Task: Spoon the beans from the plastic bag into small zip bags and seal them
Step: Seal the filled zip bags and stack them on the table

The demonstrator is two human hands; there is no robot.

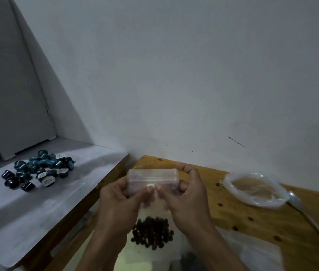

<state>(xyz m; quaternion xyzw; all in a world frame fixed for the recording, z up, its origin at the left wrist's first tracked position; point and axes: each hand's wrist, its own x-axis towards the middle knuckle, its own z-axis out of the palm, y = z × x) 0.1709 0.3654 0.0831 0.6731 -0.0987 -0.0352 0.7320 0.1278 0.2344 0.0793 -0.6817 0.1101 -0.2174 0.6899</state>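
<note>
**A:** anyone able to read the labels on those pods? Far left, grey counter, there's a heap of dark blue coffee capsules with white round lids. There's print on them but it's too small and blurry for me.

**B:** same, can't make out a word. Moving right: there's a gap, then the wooden counter with holes in its top, pushed up against the white wall.

**A:** hands are in the middle, raised over that wooden counter. Left hand and right hand both pinch the top edge of a small zip bag, thumbs nearly touching, fingers curled behind. The grip's tight on both sides.

**B:** and the dark beans are sitting in a clump at the bottom of that bag, which hangs between the wrists. The top looks folded or bunched, can't tell if it's sealed.

**A:** further right, a clear plastic bag lies open on the wood, can't tell what's left inside. A metal spoon rests just beside it, handle running toward the right edge.
</note>
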